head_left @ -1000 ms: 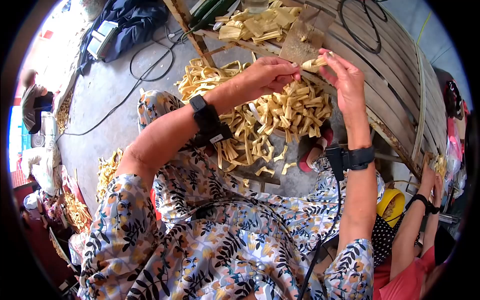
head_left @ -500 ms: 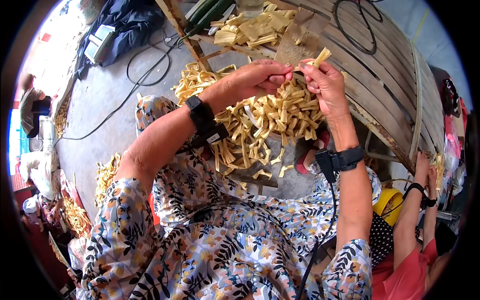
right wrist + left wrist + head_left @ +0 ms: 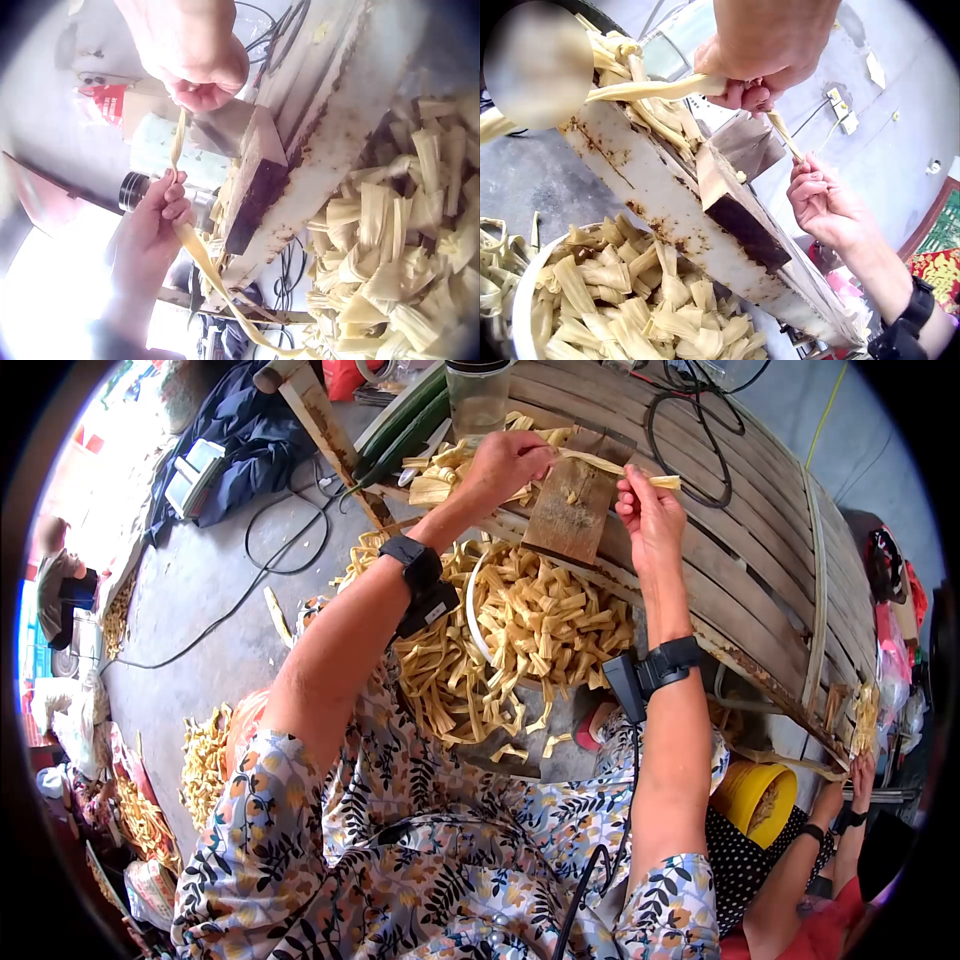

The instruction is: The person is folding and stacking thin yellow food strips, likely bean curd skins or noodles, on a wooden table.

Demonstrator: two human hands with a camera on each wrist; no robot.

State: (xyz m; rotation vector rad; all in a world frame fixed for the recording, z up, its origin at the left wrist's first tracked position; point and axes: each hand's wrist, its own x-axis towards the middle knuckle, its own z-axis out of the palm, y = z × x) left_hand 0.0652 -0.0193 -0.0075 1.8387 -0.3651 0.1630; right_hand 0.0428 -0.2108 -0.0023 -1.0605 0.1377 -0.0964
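Observation:
A pale yellow, ribbon-like strip (image 3: 600,462) stretches between the hands, above a small wooden block (image 3: 570,510). The left hand (image 3: 508,465) grips it with curled fingers, and in the left wrist view a long tail of the strip (image 3: 649,91) trails off past that hand. Thumb and fingers of the right hand (image 3: 652,518) pinch the other end, a short flat piece sticking out beyond them. Between the hands the strip looks narrow and twisted in the right wrist view. Below, a white-rimmed container (image 3: 526,304) is heaped with knotted pieces (image 3: 555,615) of similar strip.
The slatted bench (image 3: 740,550) has a rusty metal edge. On it are loose strips (image 3: 435,488), a clear jar (image 3: 478,400) and a black cable (image 3: 690,450). A yellow bucket (image 3: 735,795) stands at right beside another person's arms (image 3: 800,860).
The hands were close together, the right holding a bunched piece. Now they are farther apart, with the strip drawn out between them over the block. The head view has shifted too.

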